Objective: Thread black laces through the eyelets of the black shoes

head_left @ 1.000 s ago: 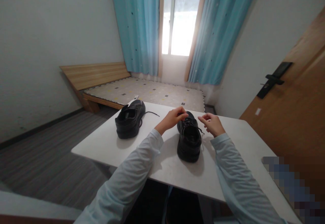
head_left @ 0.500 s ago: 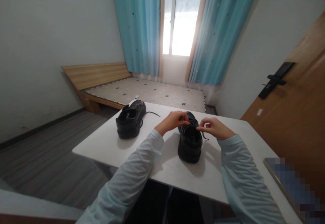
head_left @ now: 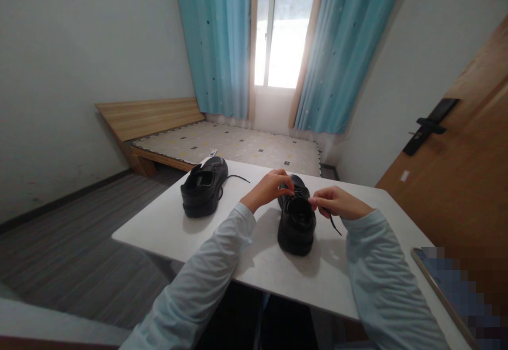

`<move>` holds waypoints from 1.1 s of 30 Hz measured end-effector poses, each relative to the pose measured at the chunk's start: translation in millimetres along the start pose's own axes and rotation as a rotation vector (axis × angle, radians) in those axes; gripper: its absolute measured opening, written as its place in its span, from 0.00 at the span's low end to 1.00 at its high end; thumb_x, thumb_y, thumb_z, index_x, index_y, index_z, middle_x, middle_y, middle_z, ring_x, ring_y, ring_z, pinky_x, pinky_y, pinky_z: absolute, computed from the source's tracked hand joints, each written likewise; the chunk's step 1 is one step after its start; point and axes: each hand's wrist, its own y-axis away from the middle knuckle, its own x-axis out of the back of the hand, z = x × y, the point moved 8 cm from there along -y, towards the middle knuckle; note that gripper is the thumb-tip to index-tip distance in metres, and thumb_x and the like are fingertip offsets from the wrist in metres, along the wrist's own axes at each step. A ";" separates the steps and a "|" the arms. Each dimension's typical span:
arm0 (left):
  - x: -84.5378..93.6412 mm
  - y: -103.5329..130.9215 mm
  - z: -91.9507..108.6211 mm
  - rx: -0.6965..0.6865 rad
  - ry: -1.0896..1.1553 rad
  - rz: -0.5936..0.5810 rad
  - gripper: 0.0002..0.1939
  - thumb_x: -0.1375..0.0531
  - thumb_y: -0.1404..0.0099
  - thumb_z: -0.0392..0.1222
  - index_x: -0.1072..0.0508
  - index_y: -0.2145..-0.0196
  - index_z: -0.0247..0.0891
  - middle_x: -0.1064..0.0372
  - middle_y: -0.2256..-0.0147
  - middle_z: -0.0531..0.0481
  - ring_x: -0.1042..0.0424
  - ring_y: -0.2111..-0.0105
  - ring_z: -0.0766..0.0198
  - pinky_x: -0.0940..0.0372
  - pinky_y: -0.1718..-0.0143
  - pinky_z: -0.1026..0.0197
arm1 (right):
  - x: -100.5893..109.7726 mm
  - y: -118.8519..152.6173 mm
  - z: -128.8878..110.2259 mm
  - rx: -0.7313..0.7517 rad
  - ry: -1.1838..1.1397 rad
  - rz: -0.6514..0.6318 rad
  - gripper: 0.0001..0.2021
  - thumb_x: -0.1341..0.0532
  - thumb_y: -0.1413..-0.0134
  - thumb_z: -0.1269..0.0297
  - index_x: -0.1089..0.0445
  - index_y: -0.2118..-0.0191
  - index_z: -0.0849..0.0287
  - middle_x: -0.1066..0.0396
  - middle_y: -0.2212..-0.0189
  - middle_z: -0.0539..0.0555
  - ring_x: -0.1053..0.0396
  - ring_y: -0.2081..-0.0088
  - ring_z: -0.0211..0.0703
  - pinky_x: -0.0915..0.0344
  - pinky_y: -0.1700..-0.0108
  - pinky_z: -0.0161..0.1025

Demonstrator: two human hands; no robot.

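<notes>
A black lace-up shoe (head_left: 297,231) stands on the white table in front of me, its heel toward me. My left hand (head_left: 275,185) reaches over its left side, thumb and fingers closed in a pinch at the lacing; it appears to grip the shoelace, though the fingers partly hide it. At the right edge of the shoe opening, my right hand (head_left: 331,200) is closed on the black shoelace (head_left: 335,225), whose loose end hangs below the fingers. The matching shoe (head_left: 204,188) sits apart to the left, with its lace trailing to the right.
The white table (head_left: 159,228) carries both shoes. At its right edge lies a flat, pixelated device (head_left: 448,281). Beyond the table stands a bed (head_left: 246,141) with a wooden headboard (head_left: 154,117). A wooden door (head_left: 456,180) with a black handle is on the right.
My right hand has closed its fingers more and shifted slightly right, and the lace end now hangs farther right below it. My left hand stays at the lacing. The shoes have hardly moved.
</notes>
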 end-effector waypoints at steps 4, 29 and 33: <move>3.1 0.7 -1.0 -0.006 -0.083 0.036 0.05 0.34 0.49 0.43 0.24 0.73 0.42 0.31 0.63 0.48 0.38 0.60 0.58 0.47 0.53 0.58 | -4.6 1.4 -6.0 0.019 -0.082 -0.034 0.19 0.40 0.54 0.49 0.30 0.75 0.63 0.39 0.90 0.46 0.53 0.88 0.27 0.61 0.84 0.30; -4.1 0.0 11.8 -0.008 0.093 -0.081 0.04 0.40 0.47 0.33 0.28 0.70 0.37 0.29 0.74 0.53 0.33 0.74 0.69 0.40 0.71 0.68 | 10.7 -13.3 10.7 0.026 -0.522 0.339 0.21 0.35 0.62 0.56 0.26 0.60 0.62 0.39 0.86 0.44 0.54 0.88 0.25 0.65 0.85 0.29; -3.1 0.3 14.9 -0.046 0.076 -0.089 0.06 0.42 0.47 0.29 0.28 0.71 0.37 0.30 0.72 0.52 0.33 0.73 0.69 0.39 0.69 0.68 | 8.6 -15.1 13.2 0.020 -0.545 0.321 0.20 0.35 0.62 0.59 0.27 0.59 0.62 0.40 0.86 0.44 0.53 0.87 0.26 0.65 0.84 0.29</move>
